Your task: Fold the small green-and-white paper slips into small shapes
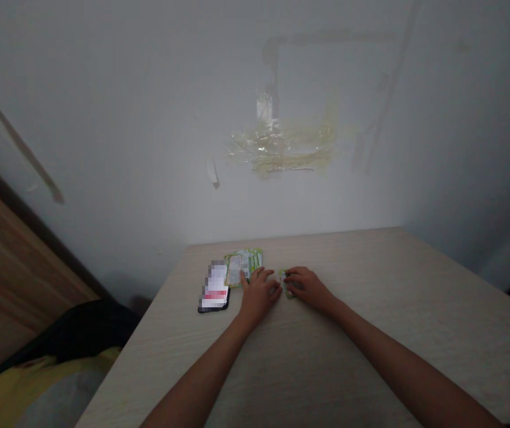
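Observation:
My left hand point(258, 295) rests on the pale wooden table with its fingers spread, holding nothing that I can see. Just beyond its fingertips lie several green and white printed cards or flat packets point(236, 268), overlapping one another; the hand covers their lower right part. My right hand point(307, 287) has its fingers bent over a small green card-like piece point(289, 292), which lies flat and is partly hidden beneath them. The two hands are a short gap apart. To the left of the cards is a phone point(214, 291) with its screen lit and blurred out.
The table point(326, 368) meets a grey wall point(148, 119) at its far edge. Old clear tape point(282, 142) clings to the wall. Beyond the table's left edge are dark and yellow fabric point(45, 386) and a wooden panel point(9, 273).

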A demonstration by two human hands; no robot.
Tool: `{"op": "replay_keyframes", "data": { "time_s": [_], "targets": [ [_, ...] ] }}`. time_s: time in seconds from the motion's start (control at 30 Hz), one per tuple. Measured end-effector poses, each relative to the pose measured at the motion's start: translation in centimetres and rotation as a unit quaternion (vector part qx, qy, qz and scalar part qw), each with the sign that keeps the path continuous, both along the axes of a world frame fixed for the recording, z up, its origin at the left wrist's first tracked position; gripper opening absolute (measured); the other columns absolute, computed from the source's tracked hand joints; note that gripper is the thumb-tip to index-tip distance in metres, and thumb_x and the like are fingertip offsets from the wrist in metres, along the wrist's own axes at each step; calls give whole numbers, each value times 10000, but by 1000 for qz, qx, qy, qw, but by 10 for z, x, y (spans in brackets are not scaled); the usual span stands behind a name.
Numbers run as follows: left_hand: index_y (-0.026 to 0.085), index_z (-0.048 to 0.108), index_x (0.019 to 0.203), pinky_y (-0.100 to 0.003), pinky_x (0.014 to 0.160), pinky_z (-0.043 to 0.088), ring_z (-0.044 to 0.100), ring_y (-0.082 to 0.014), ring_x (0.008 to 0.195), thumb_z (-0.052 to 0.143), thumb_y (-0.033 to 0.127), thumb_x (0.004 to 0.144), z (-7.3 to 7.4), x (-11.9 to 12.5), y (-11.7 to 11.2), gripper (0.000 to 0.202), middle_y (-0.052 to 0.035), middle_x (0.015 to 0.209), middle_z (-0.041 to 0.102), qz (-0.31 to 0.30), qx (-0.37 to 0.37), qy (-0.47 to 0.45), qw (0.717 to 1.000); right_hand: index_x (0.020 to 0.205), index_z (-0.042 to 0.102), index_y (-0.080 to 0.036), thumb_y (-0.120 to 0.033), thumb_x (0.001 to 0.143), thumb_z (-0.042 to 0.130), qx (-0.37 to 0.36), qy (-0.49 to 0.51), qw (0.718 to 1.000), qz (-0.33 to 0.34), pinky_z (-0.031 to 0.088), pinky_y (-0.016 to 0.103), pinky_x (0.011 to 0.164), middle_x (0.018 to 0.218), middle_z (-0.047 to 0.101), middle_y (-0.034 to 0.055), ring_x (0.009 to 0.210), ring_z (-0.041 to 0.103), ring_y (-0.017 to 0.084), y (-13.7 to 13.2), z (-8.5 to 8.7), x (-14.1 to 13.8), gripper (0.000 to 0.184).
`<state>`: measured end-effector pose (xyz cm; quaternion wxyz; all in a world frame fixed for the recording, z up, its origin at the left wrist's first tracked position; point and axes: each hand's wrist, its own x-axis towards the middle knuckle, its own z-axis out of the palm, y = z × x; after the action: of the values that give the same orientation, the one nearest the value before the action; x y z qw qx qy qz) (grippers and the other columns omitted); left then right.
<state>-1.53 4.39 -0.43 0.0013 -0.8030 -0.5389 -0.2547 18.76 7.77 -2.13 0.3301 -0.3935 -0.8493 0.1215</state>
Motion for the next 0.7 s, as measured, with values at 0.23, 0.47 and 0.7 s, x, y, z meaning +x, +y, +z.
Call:
{"op": "replay_keyframes", "data": {
  "time_s": [0.23, 0.47, 0.7],
  "targets": [
    [283, 705, 876, -642, 1114, 34, 481, -236, 1210, 612, 341, 858, 2, 1, 3, 111, -7, 1161, 644, -14, -12, -12, 1000, 1031, 723, -235, -233, 807, 663, -13, 0, 1000, -7, 440, 369, 976, 1148, 664, 75, 1084, 586, 210, 1, 0, -1, 232],
    [318, 665, 1061, -602, 1118, 101, 565, -201, 1053, 609, 340, 861, -1, -1, 6, 209, 5, 991, 653, -24, -34, -8, 999, 1028, 724, -251, -271, 818, 661, -12, -2, 1000, -17, 442, 366, 963, 1133, 671, 66, 1073, 591, 210, 1, 1, -2, 220],
    [338, 678, 1067, -610, 1095, 142, 554, -207, 1034, 608, 331, 867, -2, 0, 7, 212, 0, 951, 636, -26, -38, 14, 999, 1035, 727, -264, -316, 834, 653, -28, 4, 1000, -8, 438, 366, 969, 1139, 664, 62, 1074, 587, 212, 5, -3, -1, 221]
  ]
}}
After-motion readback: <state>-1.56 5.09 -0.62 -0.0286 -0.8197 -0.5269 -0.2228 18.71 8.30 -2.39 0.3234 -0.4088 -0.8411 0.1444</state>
